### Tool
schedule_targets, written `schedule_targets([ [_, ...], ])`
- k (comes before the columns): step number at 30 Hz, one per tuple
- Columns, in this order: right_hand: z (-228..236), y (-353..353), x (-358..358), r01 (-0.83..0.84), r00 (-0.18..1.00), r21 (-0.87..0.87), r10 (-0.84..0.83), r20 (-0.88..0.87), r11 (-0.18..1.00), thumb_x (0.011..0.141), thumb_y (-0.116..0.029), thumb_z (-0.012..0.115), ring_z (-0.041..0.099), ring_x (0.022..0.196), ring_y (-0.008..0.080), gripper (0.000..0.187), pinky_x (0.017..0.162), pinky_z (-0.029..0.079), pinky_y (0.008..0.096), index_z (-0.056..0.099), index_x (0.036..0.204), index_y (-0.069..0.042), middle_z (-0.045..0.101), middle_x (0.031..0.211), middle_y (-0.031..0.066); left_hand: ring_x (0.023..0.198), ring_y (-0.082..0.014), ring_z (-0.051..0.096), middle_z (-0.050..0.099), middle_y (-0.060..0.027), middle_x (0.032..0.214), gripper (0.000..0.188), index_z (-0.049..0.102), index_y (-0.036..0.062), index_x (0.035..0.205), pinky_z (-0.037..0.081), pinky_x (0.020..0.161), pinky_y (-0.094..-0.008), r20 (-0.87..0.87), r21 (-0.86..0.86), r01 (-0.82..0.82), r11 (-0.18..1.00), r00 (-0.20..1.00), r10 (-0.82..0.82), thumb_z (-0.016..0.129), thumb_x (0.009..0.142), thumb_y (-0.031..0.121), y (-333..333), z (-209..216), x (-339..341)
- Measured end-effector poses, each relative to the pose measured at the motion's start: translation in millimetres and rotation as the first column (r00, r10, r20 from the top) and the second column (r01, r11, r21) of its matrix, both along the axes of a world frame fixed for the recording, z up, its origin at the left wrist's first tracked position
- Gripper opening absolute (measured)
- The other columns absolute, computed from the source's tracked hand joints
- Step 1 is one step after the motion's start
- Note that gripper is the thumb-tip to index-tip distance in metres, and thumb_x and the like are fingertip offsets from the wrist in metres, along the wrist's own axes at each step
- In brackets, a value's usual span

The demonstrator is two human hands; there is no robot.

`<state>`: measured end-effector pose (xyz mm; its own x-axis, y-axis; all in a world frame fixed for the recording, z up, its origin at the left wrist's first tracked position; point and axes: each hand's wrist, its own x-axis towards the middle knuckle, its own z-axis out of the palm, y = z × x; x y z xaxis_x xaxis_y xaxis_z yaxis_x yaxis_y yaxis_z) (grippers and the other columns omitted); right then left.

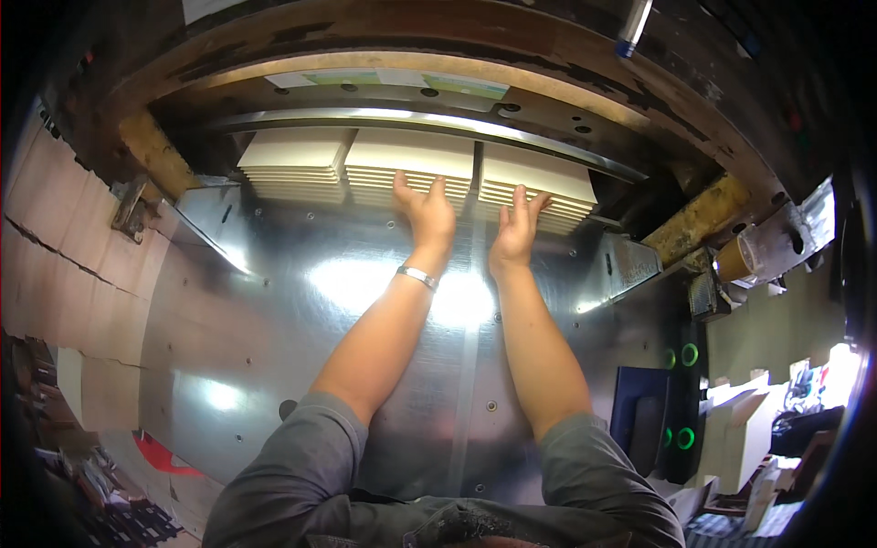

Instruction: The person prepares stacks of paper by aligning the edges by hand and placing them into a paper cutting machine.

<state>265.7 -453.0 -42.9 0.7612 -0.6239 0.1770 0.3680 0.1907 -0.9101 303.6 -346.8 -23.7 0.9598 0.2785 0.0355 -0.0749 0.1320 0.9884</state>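
Three stacks of cream paper sheets, with layered front edges, stand side by side under a long shiny metal bar (393, 117). They are the left stack (294, 152), the middle stack (411, 152) and the right stack (539, 172). My left hand (429, 219), a metal band at its wrist, has its fingers apart against the front of the middle stack. Against the front edges of the right stack, my right hand (517, 234) also spreads its fingers. Neither hand grips anything that I can see. Both forearms reach across a shiny metal table (365, 320).
Metal side guides flank the table, one at the left (215, 224) and one at the right (621, 265). A heavy machine frame (411, 64) arches over the stacks. Right of me are a dark panel (639, 411) and green-lit round buttons (685, 438). Light wooden boards (82, 237) lie left.
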Motion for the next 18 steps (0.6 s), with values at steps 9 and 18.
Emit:
schedule_targets([
  [9,6,4,-2,-0.073,0.994,0.045,0.069,0.085,0.996,0.104,-0.049,0.057,-0.016,0.158,0.0271,0.107,0.128,0.001,0.0483,-0.022,0.161,-0.006,-0.033,0.168,0.0122,0.152,-0.0352,0.028,0.021,-0.0239,0.164,0.078,0.019,0.0007,0.161,0.035,0.116,-0.0404,0.004,-0.089,0.035,0.995,0.999,-0.035,0.062,0.098,0.018,1,-8,4],
  [18,2,1,-3,-0.080,0.996,0.033,0.078,0.054,0.996,0.103,-0.052,0.053,-0.010,0.160,0.0281,0.106,0.128,0.002,0.0526,-0.024,0.160,-0.007,-0.024,0.171,0.0138,0.153,-0.0341,0.026,0.019,-0.0257,0.165,0.081,0.015,0.0015,0.163,0.032,0.119,-0.0408,0.018,-0.123,0.077,0.989,0.997,-0.075,0.061,0.099,0.018,4,-8,4],
])
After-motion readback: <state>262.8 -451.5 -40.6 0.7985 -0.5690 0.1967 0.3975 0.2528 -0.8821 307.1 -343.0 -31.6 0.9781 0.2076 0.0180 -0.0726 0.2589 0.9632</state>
